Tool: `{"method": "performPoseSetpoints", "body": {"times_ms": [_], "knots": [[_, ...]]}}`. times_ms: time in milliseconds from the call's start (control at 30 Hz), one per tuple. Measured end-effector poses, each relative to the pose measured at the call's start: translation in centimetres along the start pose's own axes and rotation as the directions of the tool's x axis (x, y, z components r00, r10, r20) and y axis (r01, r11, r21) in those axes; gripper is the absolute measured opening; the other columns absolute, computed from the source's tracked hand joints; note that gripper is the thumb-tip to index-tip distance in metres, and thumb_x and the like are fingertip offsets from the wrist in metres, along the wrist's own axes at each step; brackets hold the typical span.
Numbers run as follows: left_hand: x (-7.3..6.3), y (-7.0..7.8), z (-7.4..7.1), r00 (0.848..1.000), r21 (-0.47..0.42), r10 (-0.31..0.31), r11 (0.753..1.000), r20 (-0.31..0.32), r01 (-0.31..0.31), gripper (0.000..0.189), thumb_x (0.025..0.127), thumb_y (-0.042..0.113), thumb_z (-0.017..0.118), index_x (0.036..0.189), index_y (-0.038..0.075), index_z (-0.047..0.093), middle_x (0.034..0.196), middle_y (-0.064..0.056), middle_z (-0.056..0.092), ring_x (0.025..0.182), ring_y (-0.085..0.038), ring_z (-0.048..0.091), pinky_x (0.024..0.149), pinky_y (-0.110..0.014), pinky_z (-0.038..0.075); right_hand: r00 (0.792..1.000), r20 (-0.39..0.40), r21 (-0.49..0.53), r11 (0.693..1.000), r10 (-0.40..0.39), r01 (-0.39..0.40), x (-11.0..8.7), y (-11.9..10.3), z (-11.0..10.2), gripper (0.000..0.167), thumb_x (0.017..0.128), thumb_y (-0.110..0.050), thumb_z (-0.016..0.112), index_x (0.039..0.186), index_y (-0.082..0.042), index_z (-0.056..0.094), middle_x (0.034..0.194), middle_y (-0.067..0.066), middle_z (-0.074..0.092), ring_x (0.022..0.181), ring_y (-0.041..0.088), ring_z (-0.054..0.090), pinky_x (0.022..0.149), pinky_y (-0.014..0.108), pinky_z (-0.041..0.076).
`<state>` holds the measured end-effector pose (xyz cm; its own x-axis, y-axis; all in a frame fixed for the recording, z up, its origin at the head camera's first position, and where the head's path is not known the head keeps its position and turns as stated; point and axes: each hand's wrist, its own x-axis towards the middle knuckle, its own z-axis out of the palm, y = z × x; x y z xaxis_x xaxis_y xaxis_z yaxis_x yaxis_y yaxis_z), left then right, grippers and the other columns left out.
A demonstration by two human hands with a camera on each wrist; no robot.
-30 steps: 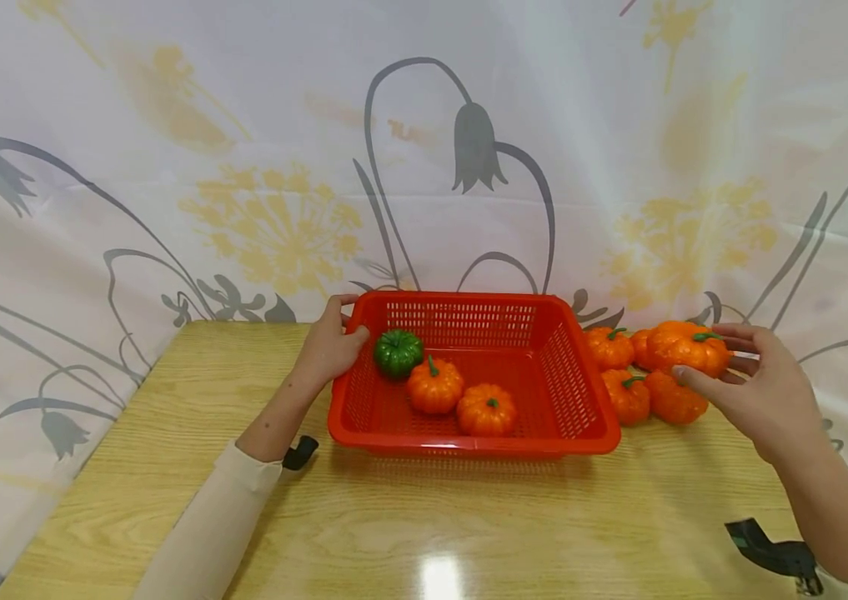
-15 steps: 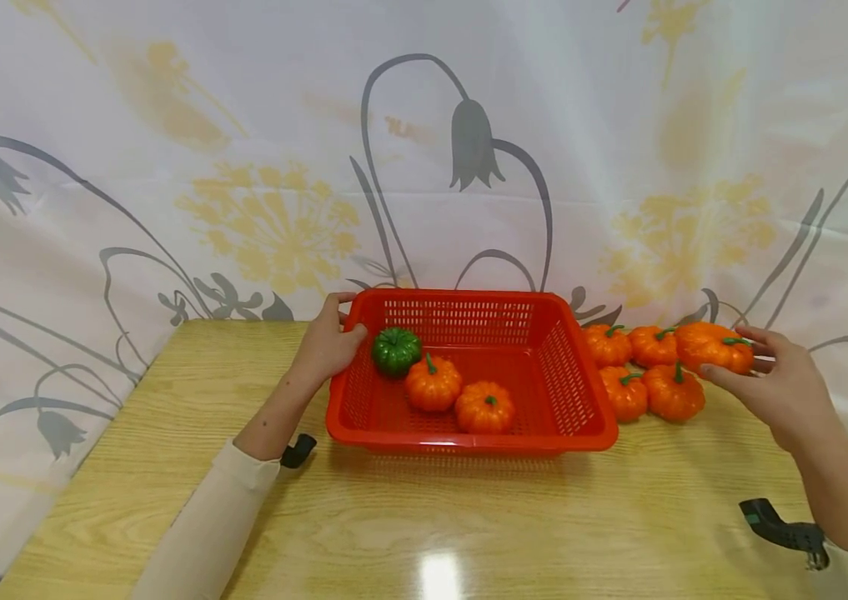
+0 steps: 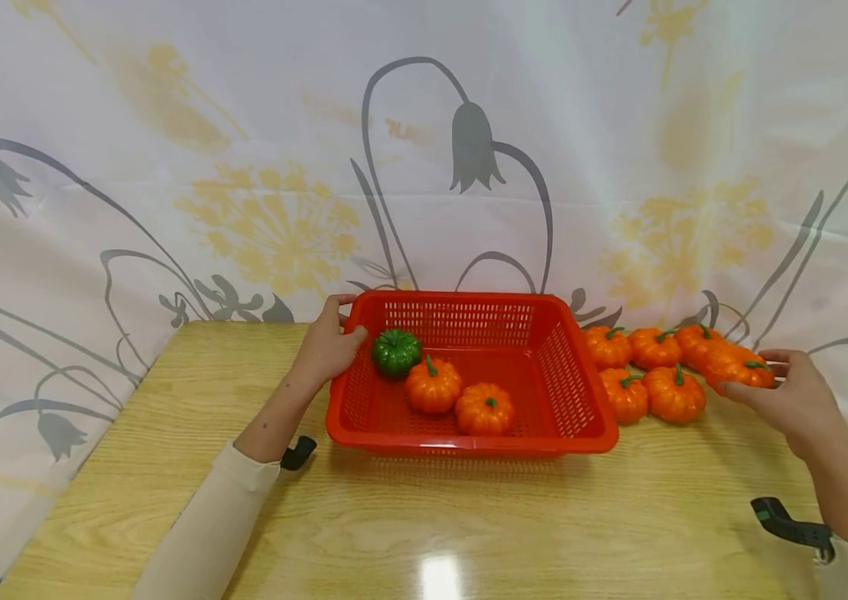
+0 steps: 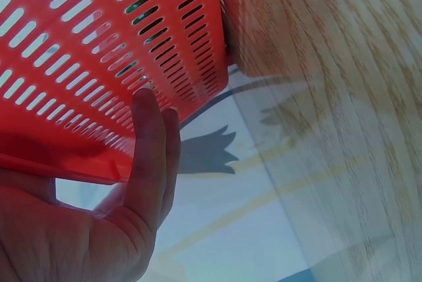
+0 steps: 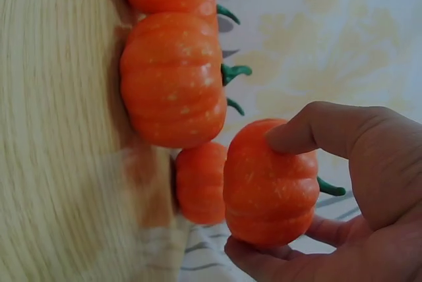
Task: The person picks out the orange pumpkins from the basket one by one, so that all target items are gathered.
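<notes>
A red plastic basket (image 3: 472, 444) stands mid-table, tilted toward me in the head view, with a green pumpkin (image 3: 397, 353) and two orange pumpkins (image 3: 434, 385) inside. My left hand (image 3: 328, 346) grips its left rim, thumb on the inner side; the left wrist view shows fingers (image 4: 150, 157) against the slotted outer wall. At the far right my right hand (image 3: 799, 400) holds a small orange pumpkin (image 5: 270, 186) between thumb and fingers. In the right wrist view this pumpkin appears raised off the table, its green stem pointing toward the palm.
Several orange pumpkins (image 3: 674, 395) sit in two rows right of the basket, close to its side. Behind the wood-grain table (image 3: 363, 517) hangs a pale floral cloth (image 3: 424, 208). A black wrist mount (image 3: 791, 527) juts from the right wrist.
My right hand has carried its pumpkin to the right and slightly nearer, uncovering pumpkins of the back row. My left hand and the basket have stayed in place.
</notes>
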<state>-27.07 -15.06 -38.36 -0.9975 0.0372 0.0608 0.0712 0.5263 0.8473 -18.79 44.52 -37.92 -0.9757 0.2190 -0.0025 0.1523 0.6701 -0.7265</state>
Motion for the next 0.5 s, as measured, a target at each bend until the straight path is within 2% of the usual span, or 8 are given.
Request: {"method": "performPoseSetpoints", "body": {"times_ms": [200, 333, 433, 500], "knots": [[-0.1, 0.0, 0.0, 1.0, -0.006, -0.001, 1.0, 0.003, 0.001, 0.059, 0.105, 0.016, 0.056, 0.16, 0.012, 0.036, 0.12, -0.021, 0.059, 0.091, -0.037, 0.072, 0.07, -0.043, 0.067, 1.0, 0.029, -0.022, 1.0, -0.008, 0.008, 0.5, 1.6, -0.2, 0.086, 0.097, -0.016, 0.072, 0.145, 0.029, 0.017, 0.136, 0.049, 0.029, 0.11, 0.053, 0.041, 0.061, 0.008, 0.044], [-0.1, 0.1, 0.0, 1.0, -0.001, 0.0, 1.0, 0.003, 0.0, 0.059, 0.105, 0.016, 0.056, 0.16, 0.012, 0.036, 0.12, -0.021, 0.059, 0.091, -0.036, 0.071, 0.07, -0.043, 0.067, 0.999, 0.036, -0.034, 0.999, -0.013, 0.014, 0.7, 2.5, -0.2, 0.083, 0.096, -0.014, 0.073, 0.141, 0.03, 0.019, 0.133, 0.048, 0.032, 0.104, 0.046, 0.044, 0.062, 0.007, 0.043], [-0.1, 0.1, 0.0, 1.0, -0.007, 0.003, 1.0, 0.003, -0.003, 0.059, 0.104, 0.015, 0.056, 0.16, 0.011, 0.036, 0.119, -0.022, 0.059, 0.09, -0.036, 0.072, 0.07, -0.043, 0.067, 0.999, 0.049, -0.043, 0.999, -0.004, 0.006, 0.8, 3.0, -0.1, 0.081, 0.096, -0.015, 0.072, 0.14, 0.03, 0.02, 0.132, 0.047, 0.032, 0.104, 0.047, 0.044, 0.063, 0.008, 0.042], [-0.1, 0.1, 0.0, 1.0, -0.013, 0.004, 1.0, 0.001, -0.004, 0.059, 0.104, 0.015, 0.056, 0.16, 0.011, 0.036, 0.119, -0.022, 0.059, 0.09, -0.036, 0.072, 0.07, -0.043, 0.067, 0.997, 0.076, -0.052, 0.999, 0.014, -0.01, 0.9, 3.2, -0.1, 0.082, 0.098, -0.017, 0.069, 0.141, 0.03, 0.018, 0.134, 0.049, 0.03, 0.11, 0.054, 0.042, 0.066, 0.012, 0.039]]}}
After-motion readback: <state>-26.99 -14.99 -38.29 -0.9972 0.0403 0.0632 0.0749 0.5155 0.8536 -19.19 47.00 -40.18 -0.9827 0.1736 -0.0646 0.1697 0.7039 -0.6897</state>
